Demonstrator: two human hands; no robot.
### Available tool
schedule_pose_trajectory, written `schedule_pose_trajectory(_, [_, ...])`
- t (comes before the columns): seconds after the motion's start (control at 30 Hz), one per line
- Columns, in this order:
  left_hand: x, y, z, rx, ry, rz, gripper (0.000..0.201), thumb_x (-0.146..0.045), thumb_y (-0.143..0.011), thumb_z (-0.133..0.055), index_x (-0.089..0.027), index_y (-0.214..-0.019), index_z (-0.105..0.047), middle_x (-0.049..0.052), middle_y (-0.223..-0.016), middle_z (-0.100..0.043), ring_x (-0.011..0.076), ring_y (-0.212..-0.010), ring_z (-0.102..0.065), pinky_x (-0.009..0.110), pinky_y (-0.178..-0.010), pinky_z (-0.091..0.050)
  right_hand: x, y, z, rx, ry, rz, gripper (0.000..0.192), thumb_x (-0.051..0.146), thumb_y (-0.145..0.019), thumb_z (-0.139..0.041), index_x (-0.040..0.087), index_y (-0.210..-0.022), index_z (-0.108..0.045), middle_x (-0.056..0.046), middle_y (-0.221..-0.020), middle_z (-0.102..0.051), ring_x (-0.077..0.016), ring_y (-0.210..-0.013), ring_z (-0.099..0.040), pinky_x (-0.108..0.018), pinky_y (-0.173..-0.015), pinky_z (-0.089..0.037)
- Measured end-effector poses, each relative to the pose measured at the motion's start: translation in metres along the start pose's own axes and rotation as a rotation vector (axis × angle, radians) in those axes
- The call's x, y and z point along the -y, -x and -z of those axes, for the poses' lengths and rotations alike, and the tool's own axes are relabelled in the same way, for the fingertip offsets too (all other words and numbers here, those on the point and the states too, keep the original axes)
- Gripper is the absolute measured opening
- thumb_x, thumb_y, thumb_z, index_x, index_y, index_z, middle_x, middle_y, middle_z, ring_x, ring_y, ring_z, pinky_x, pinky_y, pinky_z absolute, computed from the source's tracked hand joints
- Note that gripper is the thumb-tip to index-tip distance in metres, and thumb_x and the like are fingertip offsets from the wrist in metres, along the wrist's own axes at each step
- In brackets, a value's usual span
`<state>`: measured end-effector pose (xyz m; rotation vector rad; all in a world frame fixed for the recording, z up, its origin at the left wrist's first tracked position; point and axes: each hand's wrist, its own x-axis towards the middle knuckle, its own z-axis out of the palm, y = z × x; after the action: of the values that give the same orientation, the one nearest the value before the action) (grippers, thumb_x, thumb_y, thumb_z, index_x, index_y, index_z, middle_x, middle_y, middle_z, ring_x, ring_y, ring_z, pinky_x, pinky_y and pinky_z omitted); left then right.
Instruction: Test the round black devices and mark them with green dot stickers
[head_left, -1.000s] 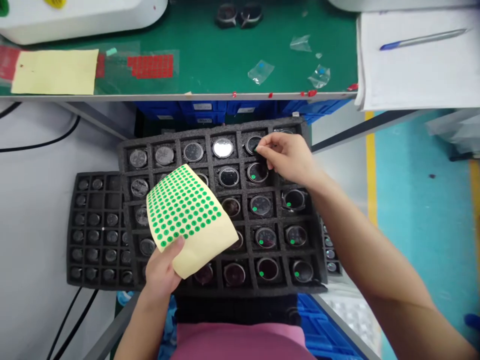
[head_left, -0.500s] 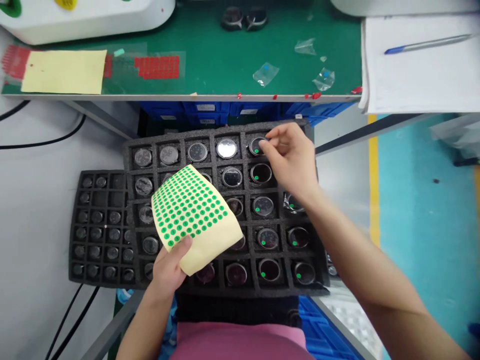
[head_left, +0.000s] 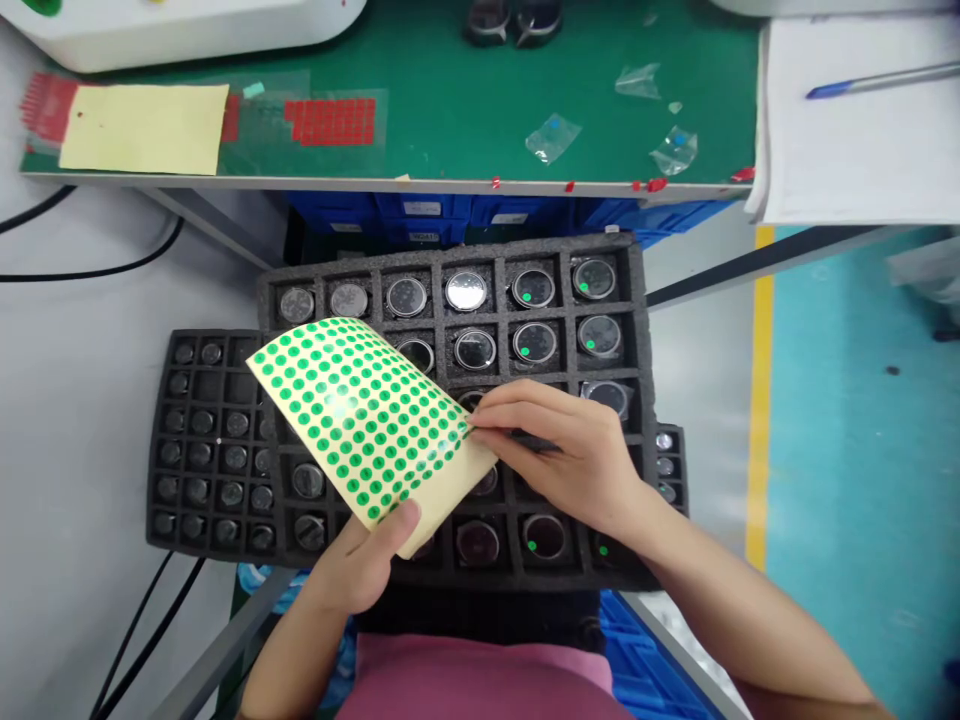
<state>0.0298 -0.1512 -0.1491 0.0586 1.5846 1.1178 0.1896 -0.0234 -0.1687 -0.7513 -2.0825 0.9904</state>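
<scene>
My left hand [head_left: 367, 560] grips the lower edge of a pale yellow sheet of green round stickers [head_left: 420, 520], thumb on top. The sheet bends upward over a black foam tray [head_left: 641, 330]. My right hand [head_left: 577, 450] is closed in a pinch at the sheet's right edge, fingertips on a green sticker in the end row. In the tray's compartments lie round dark watch heads [head_left: 475, 349]. Several in the two right columns, such as one watch head [head_left: 534, 343], bear a green dot. The sheet and my right hand hide part of the tray's middle.
A second foam tray [head_left: 196, 388] with smaller round pieces lies lower left. The green bench [head_left: 450, 110] holds red sticker strips [head_left: 334, 121], scraps of clear film [head_left: 553, 138], papers [head_left: 862, 150] and a pen [head_left: 877, 80]. Blue bins [head_left: 420, 210] stand beneath it.
My right hand has moved from the watch head in the top row down and left to the sheet's edge. The sheet has tilted and spread out more. The view has shifted slightly.
</scene>
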Motion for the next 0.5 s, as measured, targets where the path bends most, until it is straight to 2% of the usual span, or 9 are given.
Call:
schedule_pose_trajectory(0.07, [-0.001,0.004,0.0,-0.035,-0.016,-0.005,0.05,-0.044,-0.062,-0.085,-0.023,-0.106,-0.075,0.008,-0.105,-0.077,0.0341,-0.121,-0.061,0.04,-0.108,-0.046,0.005,0.001,0.0,-0.032,0.054,0.026,0.009,0.01,-0.087,-0.065,0.018,-0.086,-0.068,-0.005,-0.086,-0.074,-0.0139,-0.075,-0.071,-0.025,-0.069,-0.06])
schedule_pose_trajectory(0.17, [-0.001,0.002,0.002,0.004,0.01,0.048,0.059,-0.044,-0.064,-0.083,-0.021,-0.117,-0.071,0.01,-0.11,-0.075,0.0361,-0.122,-0.06,0.044,-0.105,-0.049,0.012,0.004,0.0,-0.065,0.127,0.082,0.011,0.009,-0.086,-0.066,0.02,-0.084,-0.067,-0.004,-0.085,-0.076,-0.0146,-0.07,-0.072,-0.025,-0.063,-0.059])
schedule_pose_trajectory(0.27, [0.002,-0.008,0.006,0.04,0.063,0.057,0.061,-0.045,-0.064,-0.083,-0.019,-0.117,-0.07,0.011,-0.109,-0.075,0.037,-0.118,-0.062,0.046,-0.103,-0.051,0.002,0.001,-0.001,-0.064,0.117,0.076,0.011,0.009,-0.086,-0.065,0.02,-0.083,-0.068,-0.005,-0.087,-0.077,-0.0156,-0.073,-0.072,-0.027,-0.065,-0.059])
schedule_pose_trajectory(0.37, [0.004,-0.02,0.012,-0.032,0.106,-0.039,0.051,-0.042,-0.065,-0.083,-0.021,-0.111,-0.073,0.009,-0.112,-0.074,0.0356,-0.121,-0.06,0.044,-0.106,-0.048,-0.032,-0.02,0.0,-0.104,0.055,-0.116,0.012,0.013,-0.084,-0.067,0.021,-0.074,-0.068,-0.003,-0.084,-0.076,-0.017,-0.076,-0.071,-0.029,-0.067,-0.058])
schedule_pose_trajectory(0.43, [0.005,-0.025,0.015,-0.089,0.125,-0.099,0.045,-0.038,-0.067,-0.082,-0.023,-0.108,-0.074,0.007,-0.114,-0.074,0.0343,-0.124,-0.058,0.042,-0.108,-0.047,-0.058,-0.042,0.001,-0.124,0.002,-0.304,0.01,0.016,-0.079,-0.068,0.019,-0.07,-0.067,-0.002,-0.07,-0.071,-0.015,-0.062,-0.066,-0.026,-0.054,-0.053])
schedule_pose_trajectory(0.5, [0.006,-0.027,0.017,-0.112,0.137,-0.109,0.043,-0.038,-0.069,-0.08,-0.022,-0.108,-0.073,0.006,-0.115,-0.073,0.0339,-0.125,-0.058,0.042,-0.107,-0.047,-0.078,-0.063,0.002,-0.056,-0.072,-0.472,0.007,0.019,-0.077,-0.067,0.016,-0.071,-0.069,0.001,-0.054,-0.063,-0.0108,-0.045,-0.055,-0.022,-0.042,-0.043])
